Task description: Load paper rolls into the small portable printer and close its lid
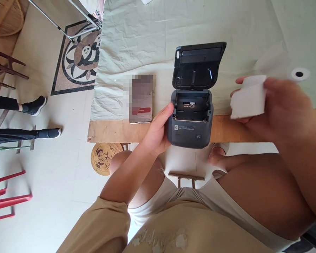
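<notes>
My left hand (160,130) grips a dark grey portable label printer (191,133) by its left side, at the table's front edge. The printer's lid (197,66) stands raised, and its paper bay shows black with no roll inside. To the right, my right hand (281,102), blurred, holds a white paper roll (249,96) with a torn loose end. Part of the roll is hidden by the fingers. A phone (142,100) lies left of the printer, its screen lit and partly pixelated.
A pale green cloth (142,45) covers the table, leaving a wooden front edge (121,130) bare. A white ring-shaped roll with a dark centre (300,74) sits at the right. A round panda stool (105,158) stands below. Another person's feet (37,105) and red stool legs (13,200) are at left.
</notes>
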Tool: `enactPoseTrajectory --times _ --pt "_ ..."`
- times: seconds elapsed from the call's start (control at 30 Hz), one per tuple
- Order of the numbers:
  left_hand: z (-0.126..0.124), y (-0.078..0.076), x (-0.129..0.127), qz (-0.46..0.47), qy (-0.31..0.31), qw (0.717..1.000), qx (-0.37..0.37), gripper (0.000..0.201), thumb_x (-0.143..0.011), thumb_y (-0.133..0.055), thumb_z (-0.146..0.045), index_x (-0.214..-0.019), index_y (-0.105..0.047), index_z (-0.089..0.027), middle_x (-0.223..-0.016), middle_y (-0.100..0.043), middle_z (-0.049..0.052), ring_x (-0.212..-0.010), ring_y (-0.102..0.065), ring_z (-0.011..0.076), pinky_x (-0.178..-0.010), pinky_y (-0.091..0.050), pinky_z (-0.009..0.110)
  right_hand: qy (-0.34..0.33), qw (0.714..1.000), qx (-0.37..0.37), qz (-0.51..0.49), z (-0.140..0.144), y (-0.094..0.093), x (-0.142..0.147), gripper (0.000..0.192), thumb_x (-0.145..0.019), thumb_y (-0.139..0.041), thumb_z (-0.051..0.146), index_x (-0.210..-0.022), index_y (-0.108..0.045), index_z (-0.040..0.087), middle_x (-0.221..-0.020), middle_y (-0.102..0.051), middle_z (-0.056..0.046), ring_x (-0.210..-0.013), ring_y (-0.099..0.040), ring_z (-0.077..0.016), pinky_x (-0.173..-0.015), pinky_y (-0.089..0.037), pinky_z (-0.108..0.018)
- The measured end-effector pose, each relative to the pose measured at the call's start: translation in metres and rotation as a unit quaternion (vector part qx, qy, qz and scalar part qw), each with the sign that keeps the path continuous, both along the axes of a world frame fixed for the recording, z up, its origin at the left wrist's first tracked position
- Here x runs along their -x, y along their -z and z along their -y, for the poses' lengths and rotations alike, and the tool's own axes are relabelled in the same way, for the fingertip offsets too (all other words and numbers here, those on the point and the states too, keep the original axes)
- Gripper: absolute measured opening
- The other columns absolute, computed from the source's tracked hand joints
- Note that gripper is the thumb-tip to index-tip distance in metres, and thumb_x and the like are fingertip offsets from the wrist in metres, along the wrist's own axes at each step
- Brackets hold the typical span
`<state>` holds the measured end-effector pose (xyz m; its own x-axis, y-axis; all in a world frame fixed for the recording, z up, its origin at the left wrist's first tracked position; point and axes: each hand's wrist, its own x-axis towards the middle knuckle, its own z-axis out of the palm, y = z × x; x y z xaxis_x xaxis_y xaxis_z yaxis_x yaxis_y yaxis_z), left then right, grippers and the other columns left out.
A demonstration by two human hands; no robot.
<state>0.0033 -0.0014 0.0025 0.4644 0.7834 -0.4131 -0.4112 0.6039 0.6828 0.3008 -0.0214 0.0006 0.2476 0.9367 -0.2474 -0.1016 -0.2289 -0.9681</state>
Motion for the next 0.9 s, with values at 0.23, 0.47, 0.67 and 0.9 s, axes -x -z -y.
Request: enactPoseTrajectory --times 0.23,0.47,0.67,0.9 --pt "0.0 0.001 0.002 -0.01 0.011 1.0 -0.017 0.048 -0.1 -0.102 -0.066 -0.111 -0.093 -0.02 -0.123 -0.101 0.014 -0.159 -0.088 0.0535 -0.128 -0.079 0.063 -0.03 0.988 -0.043 0.143 0.015 0.002 -0.003 0.081 -0.082 -0.113 0.074 -0.142 -0.076 0.034 -0.114 -0.07 -0.003 -0.095 -0.069 -0.0175 -0.077 -0.064 -0.037" --pt "0.001 -0.001 0.003 -0.031 0.006 0.999 -0.012 0.045 -0.104 -0.098 -0.068 -0.119 -0.093 -0.026 -0.12 -0.101 0.007 -0.146 -0.095 0.0452 -0.117 -0.082 0.054 -0.093 0.86 -0.155 0.477 0.014 0.01 -0.017 0.056 -0.125 -0.067 0.052 -0.18 -0.065 0.044 -0.165 -0.084 -0.008 -0.143 -0.083 -0.0312 -0.13 -0.073 -0.065" --pt "0.002 0.001 0.003 -0.031 0.004 0.999 -0.016 0.049 -0.103 -0.099 -0.072 -0.12 -0.094 -0.027 -0.118 -0.101 0.007 -0.149 -0.093 0.0478 -0.125 -0.079 0.061 -0.141 0.82 -0.161 0.531 0.006 0.025 -0.029 0.064 -0.12 -0.069 0.067 -0.178 -0.072 0.04 -0.157 -0.083 -0.012 -0.137 -0.084 -0.0362 -0.118 -0.076 -0.064" --pt "0.002 0.0 0.002 -0.031 0.002 0.999 -0.03 0.049 -0.1 -0.102 -0.071 -0.118 -0.092 -0.026 -0.119 -0.101 0.008 -0.153 -0.092 0.0498 -0.128 -0.079 0.064 -0.103 0.828 -0.167 0.525 0.009 0.022 -0.026 0.042 -0.108 -0.074 0.048 -0.147 -0.083 0.035 -0.136 -0.081 -0.009 -0.11 -0.081 -0.0267 -0.099 -0.073 -0.054"
